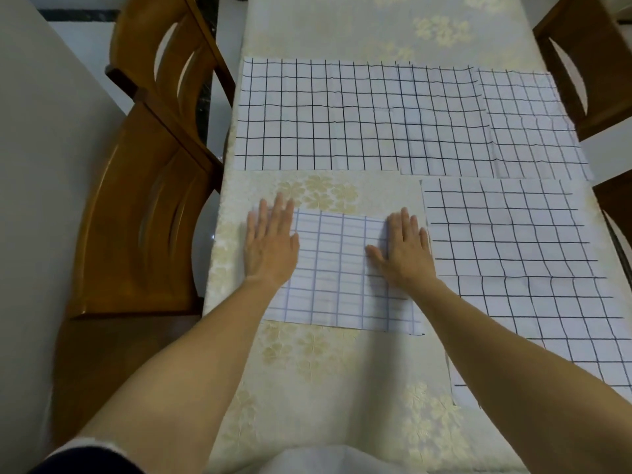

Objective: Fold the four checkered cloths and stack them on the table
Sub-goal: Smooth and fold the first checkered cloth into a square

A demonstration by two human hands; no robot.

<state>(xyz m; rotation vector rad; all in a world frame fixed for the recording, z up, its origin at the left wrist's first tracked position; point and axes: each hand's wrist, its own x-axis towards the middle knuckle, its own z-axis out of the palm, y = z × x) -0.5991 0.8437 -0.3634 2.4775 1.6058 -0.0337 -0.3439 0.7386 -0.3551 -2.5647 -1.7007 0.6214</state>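
Observation:
A folded white cloth with a faint blue grid point(342, 271) lies in the near middle of the table. My left hand point(270, 244) presses flat on its left edge with straight fingers. My right hand point(403, 248) presses flat on its right part. A large black-grid cloth point(325, 114) lies spread across the far side of the table, overlapping a second grid cloth point(533, 124) at the far right. Another black-grid cloth point(513, 234) lies spread at the right, reaching the near right edge under my right forearm.
The table point(342, 388) wears a cream floral cover. Two wooden chairs point(143, 206) stand along its left side, and more chairs point(588, 63) along the right. A white wall is at the far left.

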